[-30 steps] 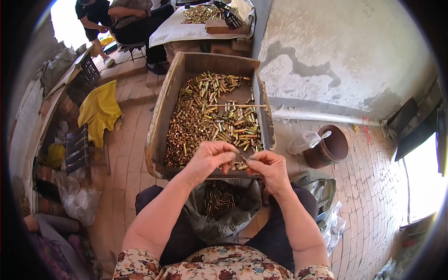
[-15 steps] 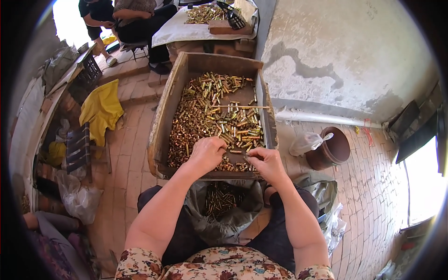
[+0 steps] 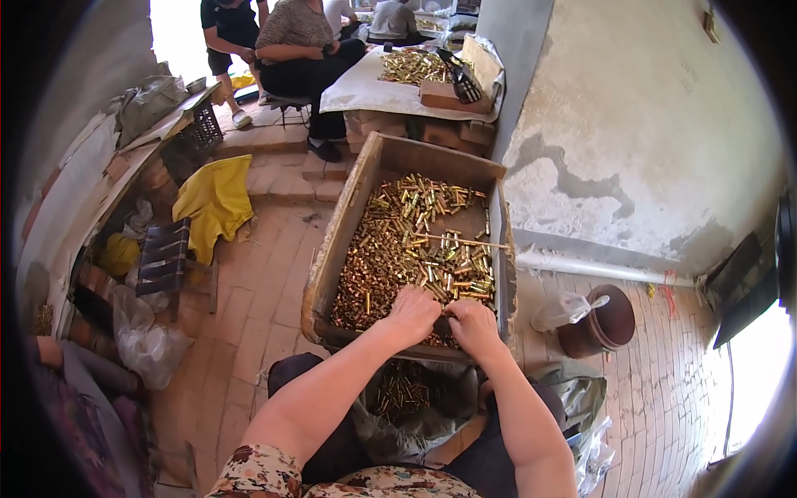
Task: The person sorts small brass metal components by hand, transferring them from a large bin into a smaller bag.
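A deep, worn box stands before me, holding a great many small brass-coloured cylinders. Over its near right part, my left hand is closed, fingertips bent down among the longer pieces. Close beside it, my right hand is pinched, thumb and forefinger together near the left fingertips. Whatever either hand grips is hidden behind the fingers. A thin rod lies across the right half of the box, beyond my hands. Below the box's near edge, an open grey-green sack between my knees contains more slim metal pieces.
A brown bucket with a clear plastic bag stands right of the box. To the left are a strapped stool and a yellow cloth. Other people sit and stand beyond, near a cloth-covered table with more brass pieces.
The view has tilted up, so the box sits lower and more to the right. My hands have drawn closer together, the right fingertips now near the left ones.
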Demonstrator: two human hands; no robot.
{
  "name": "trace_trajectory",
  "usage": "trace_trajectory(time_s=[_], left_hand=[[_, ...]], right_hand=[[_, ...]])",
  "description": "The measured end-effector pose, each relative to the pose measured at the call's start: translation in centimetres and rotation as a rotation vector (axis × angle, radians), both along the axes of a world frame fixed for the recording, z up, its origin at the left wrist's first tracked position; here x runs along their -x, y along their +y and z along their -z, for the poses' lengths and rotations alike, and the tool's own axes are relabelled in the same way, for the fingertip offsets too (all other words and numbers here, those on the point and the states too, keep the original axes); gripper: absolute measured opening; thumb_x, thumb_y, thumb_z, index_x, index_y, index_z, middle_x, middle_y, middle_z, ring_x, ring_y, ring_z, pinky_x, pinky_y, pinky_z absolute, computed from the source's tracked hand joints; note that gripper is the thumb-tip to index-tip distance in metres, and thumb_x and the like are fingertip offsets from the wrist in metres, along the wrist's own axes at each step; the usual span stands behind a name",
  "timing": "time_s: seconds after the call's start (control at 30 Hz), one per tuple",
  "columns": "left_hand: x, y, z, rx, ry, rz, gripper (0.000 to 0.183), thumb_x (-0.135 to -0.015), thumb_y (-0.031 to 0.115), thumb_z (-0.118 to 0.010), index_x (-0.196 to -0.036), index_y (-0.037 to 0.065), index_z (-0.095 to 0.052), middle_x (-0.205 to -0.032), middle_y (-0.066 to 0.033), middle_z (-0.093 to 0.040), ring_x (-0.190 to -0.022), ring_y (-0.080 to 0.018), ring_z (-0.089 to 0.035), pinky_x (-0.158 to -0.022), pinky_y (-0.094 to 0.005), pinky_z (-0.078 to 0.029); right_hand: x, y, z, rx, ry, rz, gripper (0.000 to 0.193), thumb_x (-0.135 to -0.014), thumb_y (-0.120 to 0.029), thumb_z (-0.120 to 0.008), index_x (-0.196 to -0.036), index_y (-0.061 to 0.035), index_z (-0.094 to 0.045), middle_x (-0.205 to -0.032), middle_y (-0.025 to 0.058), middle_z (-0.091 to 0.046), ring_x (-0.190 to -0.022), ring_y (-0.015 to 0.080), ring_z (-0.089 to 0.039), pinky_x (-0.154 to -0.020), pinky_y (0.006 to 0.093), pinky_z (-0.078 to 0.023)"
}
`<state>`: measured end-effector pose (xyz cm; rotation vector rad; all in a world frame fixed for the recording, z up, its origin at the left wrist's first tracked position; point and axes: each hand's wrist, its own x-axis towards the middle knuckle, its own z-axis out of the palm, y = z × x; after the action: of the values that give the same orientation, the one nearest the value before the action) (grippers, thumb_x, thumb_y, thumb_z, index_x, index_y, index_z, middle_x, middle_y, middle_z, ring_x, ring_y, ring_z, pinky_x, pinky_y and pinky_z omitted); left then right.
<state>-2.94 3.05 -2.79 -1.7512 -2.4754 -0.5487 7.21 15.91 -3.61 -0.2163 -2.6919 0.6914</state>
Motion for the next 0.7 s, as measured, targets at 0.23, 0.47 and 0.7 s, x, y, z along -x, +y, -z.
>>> trace_trajectory(time_s=[0.23,0.47,0.7], left_hand=[[0.1,0.4,-0.5,0.06,0.065,0.047,0.01,-0.067,0.006,-0.056,-0.07,0.003,-0.065,-0.079,-0.015,-0.059,-0.085,-0.0301,-0.056,-0.078,-0.0385,-0.038],[0.0,0.7,0.2,-0.008,0.054,0.058,0.009,-0.067,0.007,-0.057,-0.07,0.002,-0.064,-0.079,-0.0152,-0.059,-0.085,-0.0303,-0.056,-0.077,-0.0386,-0.038],[-0.4,0.7,-0.4,-0.061,-0.071,0.004,0.016,-0.063,0.004,-0.06,-0.078,-0.001,-0.058,-0.079,-0.0153,-0.059,-0.079,-0.032,-0.057,-0.074,-0.0408,-0.042]], right_hand=[[0.6,-0.2,-0.4,-0.134,0.031,-0.049,0.014,-0.068,-0.001,-0.052,-0.076,-0.0052,-0.062,-0.076,0.0149,-0.06,-0.077,0.0339,-0.058,-0.067,0.0429,-0.047],[0.6,0.1,0.4,-0.115,-0.053,-0.003,0.014,-0.069,-0.007,-0.054,-0.08,-0.0061,-0.063,-0.076,0.0146,-0.06,-0.077,0.0342,-0.057,-0.068,0.0413,-0.046],[-0.6,0.3,-0.3,0.418,0.1,0.035,0.022,-0.072,-0.003,-0.061,-0.093,-0.0008,-0.065,-0.078,0.0122,-0.065,-0.07,0.0215,-0.064,-0.063,0.029,-0.049]])
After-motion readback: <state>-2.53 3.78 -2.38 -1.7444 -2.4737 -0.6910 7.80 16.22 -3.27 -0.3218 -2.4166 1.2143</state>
